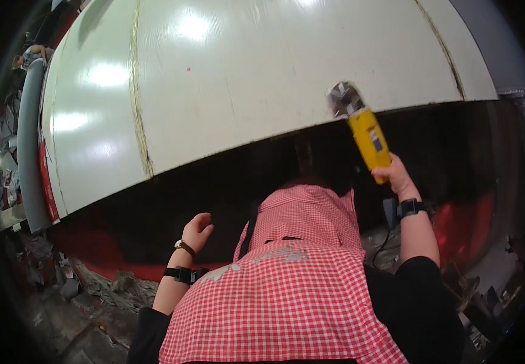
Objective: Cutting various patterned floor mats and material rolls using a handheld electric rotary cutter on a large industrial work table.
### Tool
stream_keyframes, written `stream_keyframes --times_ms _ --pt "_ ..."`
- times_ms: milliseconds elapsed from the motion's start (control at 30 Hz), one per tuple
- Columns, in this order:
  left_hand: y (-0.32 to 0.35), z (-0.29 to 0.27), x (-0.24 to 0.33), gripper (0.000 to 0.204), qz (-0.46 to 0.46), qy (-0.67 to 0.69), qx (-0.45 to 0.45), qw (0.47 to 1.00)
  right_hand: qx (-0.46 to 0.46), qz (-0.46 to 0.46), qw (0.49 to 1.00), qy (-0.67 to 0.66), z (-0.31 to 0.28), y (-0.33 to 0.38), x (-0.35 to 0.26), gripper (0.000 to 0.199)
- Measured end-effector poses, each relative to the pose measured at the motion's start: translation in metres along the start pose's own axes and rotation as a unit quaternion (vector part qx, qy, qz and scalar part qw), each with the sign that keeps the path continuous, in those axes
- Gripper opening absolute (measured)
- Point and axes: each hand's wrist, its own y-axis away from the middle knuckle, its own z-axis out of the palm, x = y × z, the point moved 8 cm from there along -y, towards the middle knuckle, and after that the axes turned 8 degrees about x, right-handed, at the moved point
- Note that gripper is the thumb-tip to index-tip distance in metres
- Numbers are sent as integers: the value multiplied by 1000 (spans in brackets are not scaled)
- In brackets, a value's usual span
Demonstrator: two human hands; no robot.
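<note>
My right hand is wrapped round the lower end of a yellow electric rotary cutter. The cutter's round metal head is at the near edge of a large white sheet-covered table; whether it touches the sheet I cannot tell. On the left, my left hand hangs below the table edge with its thumb apart and fingers loosely bent, holding nothing. A grey block with a black cable hangs by my right wrist.
Yellowish lines cross the white surface. A grey roll stands along the table's left side, with another person beyond it. Scraps litter the floor at lower left, and more lie at lower right. Red panels show under the table.
</note>
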Motion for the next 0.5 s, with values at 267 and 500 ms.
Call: stream_keyframes --times_ms 267,500 --pt "109 54 -147 36 -43 -44 -49 997 -79 125 978 144 79 67 141 47" --pt "163 117 -223 32 -217 42 -49 974 -38 113 963 241 124 -31 196 46"
